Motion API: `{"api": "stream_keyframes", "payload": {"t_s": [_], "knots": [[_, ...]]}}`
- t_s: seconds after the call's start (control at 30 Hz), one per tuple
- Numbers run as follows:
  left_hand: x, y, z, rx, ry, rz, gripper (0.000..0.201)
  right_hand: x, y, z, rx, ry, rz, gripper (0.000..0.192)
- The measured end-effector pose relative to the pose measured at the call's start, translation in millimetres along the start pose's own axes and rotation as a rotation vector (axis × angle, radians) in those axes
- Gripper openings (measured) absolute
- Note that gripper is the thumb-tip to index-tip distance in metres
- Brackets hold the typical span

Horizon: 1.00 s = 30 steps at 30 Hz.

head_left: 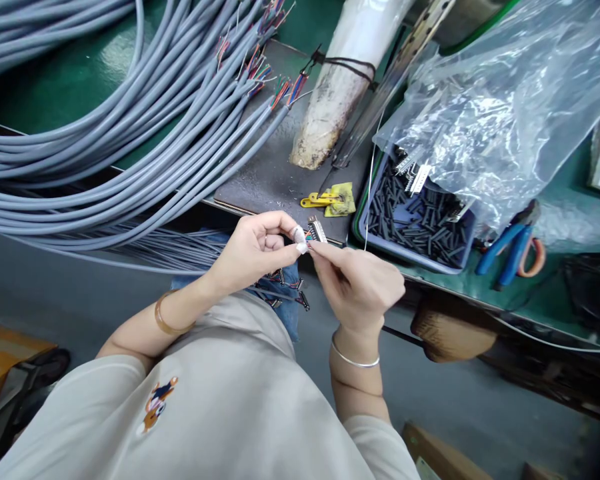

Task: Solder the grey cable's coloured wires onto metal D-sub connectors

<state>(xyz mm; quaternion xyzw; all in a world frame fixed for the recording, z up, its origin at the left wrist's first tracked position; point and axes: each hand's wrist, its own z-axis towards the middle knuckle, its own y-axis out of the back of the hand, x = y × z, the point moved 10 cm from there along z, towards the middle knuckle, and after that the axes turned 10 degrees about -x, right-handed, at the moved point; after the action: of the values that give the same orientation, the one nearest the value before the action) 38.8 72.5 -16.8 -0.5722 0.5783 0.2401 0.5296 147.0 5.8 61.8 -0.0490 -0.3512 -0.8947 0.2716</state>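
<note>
My left hand [257, 250], white tape wrapped on its fingertips, is closed in a pinch on thin coloured wires [308, 235]. Against it, fingertip to fingertip, my right hand [363, 283] is also pinched closed; what lies between its fingers is too small and hidden to tell. Just beyond the fingertips, a metal multi-pin connector [317, 230] sits at the bench edge beside the wires. A yellow tool [323, 199] lies with a yellow sponge [341, 199] on the dark board beyond my hands.
Grey cables [180, 147] with stripped ends sweep across the left. A blue tray [413, 257] of black sleeves stands at right, partly under a plastic bag [500, 113]. Blue-handled pliers [513, 247] lie farther right. A wrapped roll [340, 87] stands behind. Finished-looking connector ends [293, 293] hang over my lap.
</note>
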Motion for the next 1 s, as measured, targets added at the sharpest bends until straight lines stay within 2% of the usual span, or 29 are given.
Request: {"api": "stream_keyframes", "payload": {"t_s": [0.07, 0.1, 0.17, 0.23, 0.27, 0.3, 0.33, 0.43, 0.5, 0.57, 0.73, 1.0], "knots": [[-1.5, -0.3, 0.3, -0.005, -0.013, -0.014, 0.028, -5.1, 2.6, -0.1, -0.061, -0.049, -0.006, 0.015], [-2.4, 0.1, 0.8, -0.011, -0.022, -0.016, 0.028, -11.6, 9.3, 0.8, -0.143, -0.114, -0.007, 0.014], [-3.8, 2.6, 2.3, -0.034, -0.041, -0.014, 0.028, -25.2, 33.9, -0.3, -0.423, -0.256, 0.052, 0.012], [-4.3, 6.3, 4.4, -0.06, -0.05, -0.017, 0.029, -31.8, 58.7, -8.2, -0.738, -0.309, 0.184, 0.014], [-4.3, 7.6, 5.4, -0.067, -0.052, -0.02, 0.031, -33.4, 64.6, -11.5, -0.829, -0.316, 0.248, 0.017], [-4.7, 8.6, 6.3, -0.068, -0.055, -0.027, 0.032, -33.5, 65.5, -12.0, -0.849, -0.315, 0.282, 0.022], [-5.1, 9.2, 7.1, -0.066, -0.058, -0.036, 0.034, -33.3, 61.9, -10.3, -0.804, -0.327, 0.283, 0.027], [-7.3, 10.2, 8.9, -0.053, -0.068, -0.072, 0.035, -28.4, 37.9, -5.7, -0.525, -0.337, 0.2, 0.033], [-8.5, 11.4, 10.4, -0.056, -0.075, -0.083, 0.035, -21.1, 20.9, -5.1, -0.369, -0.278, 0.162, 0.027], [-9.5, 11.8, 12.3, -0.062, -0.088, -0.072, 0.035, -16.2, 6.4, -4.7, -0.274, -0.228, 0.155, 0.021], [-18.5, 12.6, 17.0, -0.109, -0.196, 0.003, 0.03, -18.8, -8.5, -1.4, -0.26, -0.213, 0.158, 0.015], [-30.7, 16.5, 17.7, -0.159, -0.315, 0.072, 0.028, -31.5, -16.5, 2.7, -0.232, -0.299, 0.26, 0.015]]}}
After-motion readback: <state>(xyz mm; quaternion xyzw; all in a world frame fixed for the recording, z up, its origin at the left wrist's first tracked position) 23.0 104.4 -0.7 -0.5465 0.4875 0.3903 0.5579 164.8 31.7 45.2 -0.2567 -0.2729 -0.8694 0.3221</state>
